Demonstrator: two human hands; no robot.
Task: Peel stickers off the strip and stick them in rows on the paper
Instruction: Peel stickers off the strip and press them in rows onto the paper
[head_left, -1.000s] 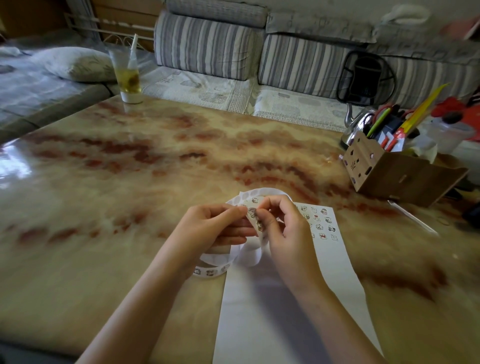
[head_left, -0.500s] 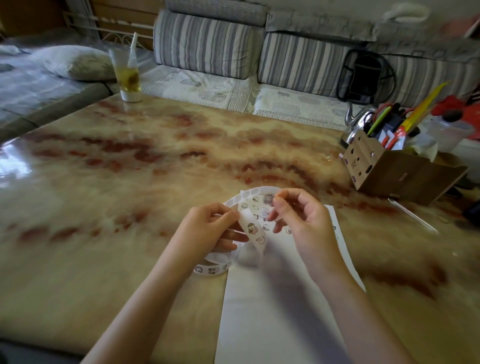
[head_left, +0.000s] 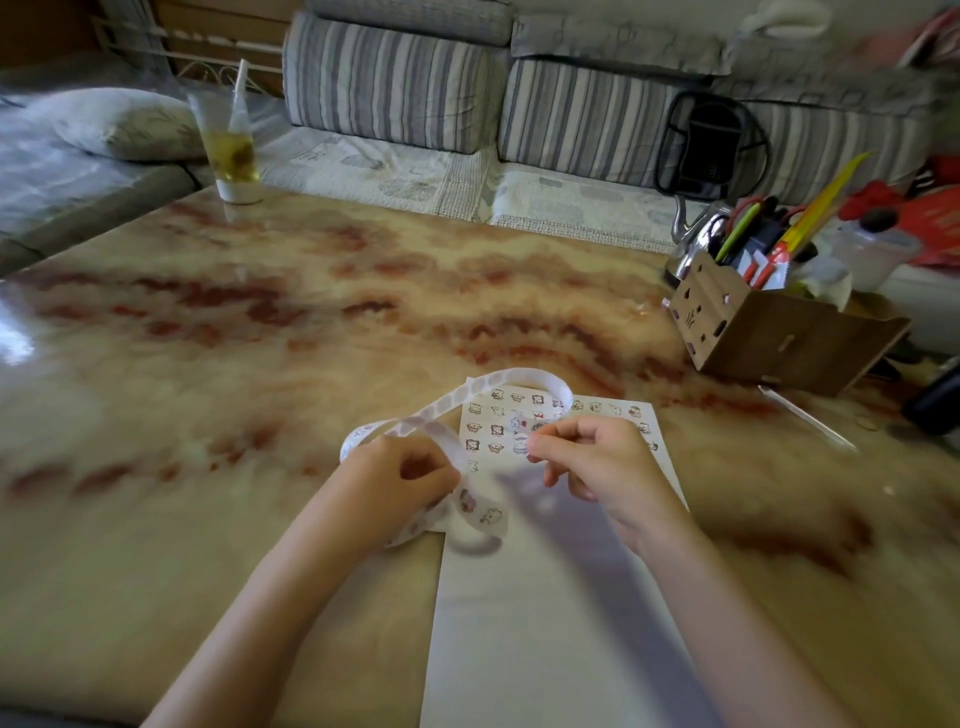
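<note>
One looped white sticker strip (head_left: 514, 375), cartoon-printed, is gripped in the curled left hand (head_left: 400, 483); one sticker (head_left: 520, 444) is pinched by the right hand (head_left: 597, 467), just above one part-filled paper sheet (head_left: 545, 623).

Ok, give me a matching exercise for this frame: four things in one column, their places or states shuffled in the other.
1 sticker strip
2 paper
3 cup
4 cardboard box

a at the far left edge of the table, straw in it
b on the right of the table, pens inside
c in the left hand grip, looping up
d flat on the table, stickers in rows at its far end

Pairs: 1-c, 2-d, 3-a, 4-b
</note>
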